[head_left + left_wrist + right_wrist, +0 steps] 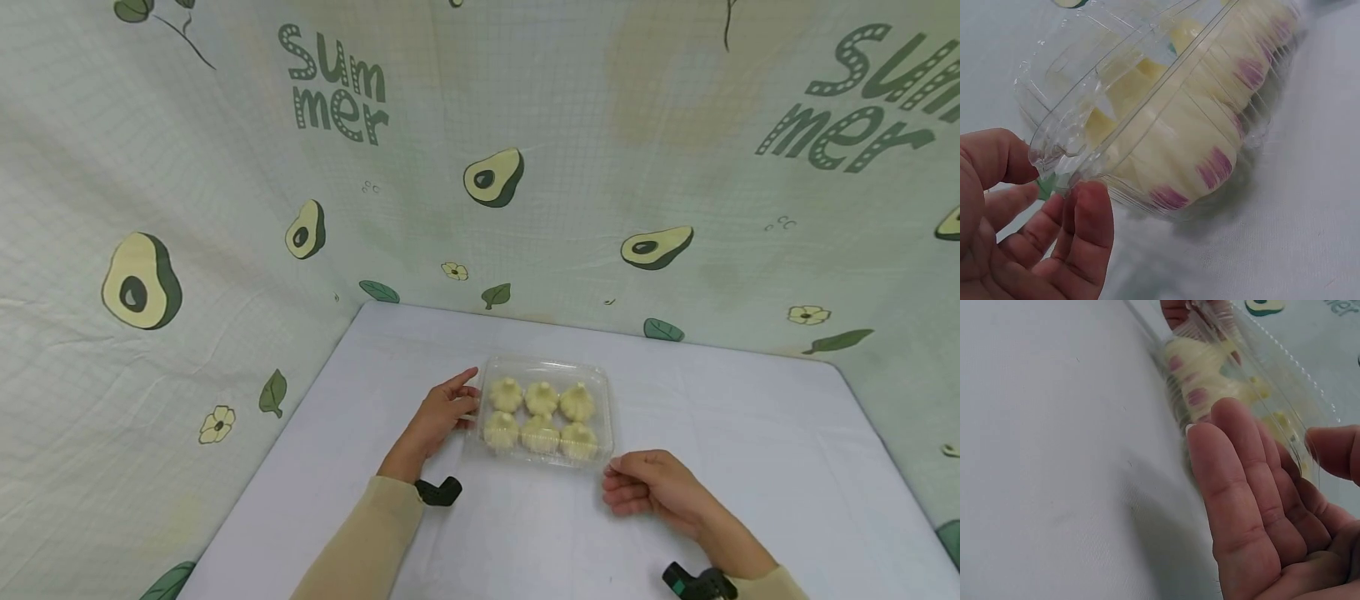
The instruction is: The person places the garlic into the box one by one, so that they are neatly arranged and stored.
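A clear plastic clamshell box (546, 364) lies on the white table, with two rows of pale, garlic-bulb-shaped pieces (542, 398) inside. Purple patches mark the lower sides of these pieces (1215, 167) in the left wrist view. At the box's left side, my left hand (442, 414) pinches the rim between thumb and fingers. My right hand (648, 483) holds the near right corner, thumb on the rim and the other fingers beneath it. From these views I cannot tell whether the lid is fully fastened.
A white cloth covers the table (525, 533). Behind and at the sides hangs a pale curtain (555, 242) printed with avocados, leaves and lettering. Each wrist wears a small black device, one by the left sleeve (367, 533).
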`<state>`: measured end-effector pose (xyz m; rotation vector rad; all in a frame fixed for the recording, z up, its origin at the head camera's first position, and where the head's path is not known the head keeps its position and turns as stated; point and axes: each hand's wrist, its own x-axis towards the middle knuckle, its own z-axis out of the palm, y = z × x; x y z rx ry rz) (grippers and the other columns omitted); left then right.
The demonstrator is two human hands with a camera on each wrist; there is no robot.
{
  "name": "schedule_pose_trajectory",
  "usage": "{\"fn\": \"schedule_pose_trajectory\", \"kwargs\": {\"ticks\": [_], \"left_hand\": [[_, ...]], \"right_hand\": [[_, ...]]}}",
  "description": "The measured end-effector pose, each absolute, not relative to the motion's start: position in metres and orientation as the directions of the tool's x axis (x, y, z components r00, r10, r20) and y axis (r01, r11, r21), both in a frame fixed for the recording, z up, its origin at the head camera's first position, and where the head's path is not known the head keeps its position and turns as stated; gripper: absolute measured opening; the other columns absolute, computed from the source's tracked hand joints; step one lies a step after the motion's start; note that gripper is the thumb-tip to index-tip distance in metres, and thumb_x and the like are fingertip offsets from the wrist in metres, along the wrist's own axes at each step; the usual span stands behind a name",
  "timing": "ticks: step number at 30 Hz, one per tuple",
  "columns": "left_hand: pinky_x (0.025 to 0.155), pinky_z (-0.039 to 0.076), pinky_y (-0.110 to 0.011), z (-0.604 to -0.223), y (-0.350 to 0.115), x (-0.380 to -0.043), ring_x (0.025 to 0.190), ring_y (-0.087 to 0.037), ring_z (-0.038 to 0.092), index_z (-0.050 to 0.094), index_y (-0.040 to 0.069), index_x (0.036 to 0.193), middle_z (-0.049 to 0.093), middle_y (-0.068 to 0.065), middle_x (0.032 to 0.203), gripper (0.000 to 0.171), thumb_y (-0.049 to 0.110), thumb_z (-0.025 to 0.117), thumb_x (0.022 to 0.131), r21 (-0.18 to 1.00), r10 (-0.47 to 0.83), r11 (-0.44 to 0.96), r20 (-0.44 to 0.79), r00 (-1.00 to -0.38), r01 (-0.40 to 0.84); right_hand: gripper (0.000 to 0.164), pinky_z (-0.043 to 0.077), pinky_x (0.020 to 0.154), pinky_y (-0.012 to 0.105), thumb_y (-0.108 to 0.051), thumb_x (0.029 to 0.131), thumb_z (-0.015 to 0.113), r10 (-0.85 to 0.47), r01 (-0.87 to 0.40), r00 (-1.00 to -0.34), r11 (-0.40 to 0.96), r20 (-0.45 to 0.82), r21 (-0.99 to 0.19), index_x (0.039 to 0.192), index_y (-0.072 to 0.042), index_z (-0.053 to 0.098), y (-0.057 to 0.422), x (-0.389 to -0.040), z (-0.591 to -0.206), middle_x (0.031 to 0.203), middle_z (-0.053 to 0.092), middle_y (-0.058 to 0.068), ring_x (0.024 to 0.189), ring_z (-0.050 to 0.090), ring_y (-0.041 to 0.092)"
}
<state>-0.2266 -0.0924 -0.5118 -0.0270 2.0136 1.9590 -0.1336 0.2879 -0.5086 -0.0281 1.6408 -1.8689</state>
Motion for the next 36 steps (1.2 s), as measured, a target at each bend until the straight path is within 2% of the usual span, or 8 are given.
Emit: {"fn": "schedule_pose_trajectory", "kwargs": {"ticks": [5,10,14,19,24,29,36], "left_hand": [[0.076,0.059,-0.031,-0.509,-0.096,-0.222,0.102,-0.020,0.066,0.038,0.016,0.165,0.063,-0.017,0.135,0.069,0.011,0.065,0.101,0.959,0.217,0.099,-0.281,-0.935,-0.265],[0.076,0.059,-0.032,-0.506,-0.100,-0.213,0.098,-0.022,0.066,0.045,0.012,0.161,0.066,-0.017,0.123,0.063,0.015,0.065,0.101,0.944,0.226,0.152,-0.320,-0.920,-0.291],[0.073,0.063,-0.035,-0.504,-0.102,-0.206,0.085,-0.021,0.065,0.055,0.006,0.149,0.067,-0.015,0.106,0.050,0.015,0.064,0.101,0.925,0.226,0.197,-0.365,-0.903,-0.324],[0.072,0.064,-0.036,-0.502,-0.108,-0.195,0.080,-0.020,0.065,0.062,-0.002,0.130,0.066,-0.014,0.099,0.035,0.023,0.063,0.106,0.905,0.260,0.236,-0.410,-0.874,-0.354],[0.070,0.063,-0.032,-0.504,-0.116,-0.184,0.074,-0.016,0.066,0.069,-0.008,0.108,0.066,-0.007,0.087,0.033,0.024,0.062,0.107,0.904,0.359,0.233,-0.424,-0.831,-0.359],[0.070,0.064,-0.028,-0.507,-0.119,-0.177,0.071,-0.011,0.068,0.070,-0.014,0.113,0.068,-0.003,0.083,0.038,0.022,0.061,0.107,0.896,0.447,0.153,-0.439,-0.780,-0.417],[0.069,0.063,-0.025,-0.507,-0.117,-0.176,0.072,-0.010,0.069,0.070,-0.016,0.117,0.070,-0.003,0.084,0.041,0.023,0.061,0.106,0.882,0.430,0.140,-0.463,-0.775,-0.450]], "right_hand": [[0.033,0.065,0.083,0.037,-0.016,0.110,0.050,-0.455,0.440,-0.804,-0.021,-0.383,-0.898,0.116,0.009,0.070,0.282,-0.134,-0.507,0.099,0.079,0.006,0.090,0.079,0.017],[0.033,0.065,0.083,0.037,-0.017,0.110,0.051,-0.436,0.433,-0.818,-0.038,-0.375,-0.901,0.114,0.009,0.071,0.280,-0.134,-0.508,0.097,0.079,0.006,0.089,0.079,0.017],[0.033,0.066,0.082,0.038,-0.016,0.110,0.051,-0.418,0.435,-0.826,-0.045,-0.379,-0.899,0.114,0.009,0.071,0.278,-0.133,-0.509,0.095,0.079,0.005,0.088,0.079,0.017],[0.031,0.066,0.082,0.038,-0.016,0.110,0.052,-0.398,0.446,-0.830,-0.055,-0.390,-0.894,0.114,0.009,0.071,0.277,-0.132,-0.511,0.094,0.079,0.004,0.087,0.079,0.017],[0.030,0.066,0.081,0.037,-0.016,0.109,0.053,-0.387,0.434,-0.842,-0.069,-0.377,-0.898,0.113,0.008,0.071,0.274,-0.131,-0.510,0.093,0.079,0.004,0.087,0.079,0.017],[0.031,0.066,0.081,0.037,-0.016,0.109,0.054,-0.388,0.444,-0.835,-0.055,-0.390,-0.895,0.114,0.010,0.070,0.272,-0.129,-0.510,0.093,0.079,0.005,0.087,0.079,0.017],[0.039,0.066,0.081,0.037,-0.022,0.110,0.054,-0.409,0.468,-0.814,-0.041,-0.413,-0.883,0.117,0.013,0.067,0.271,-0.127,-0.510,0.094,0.079,0.006,0.087,0.079,0.018]]}}
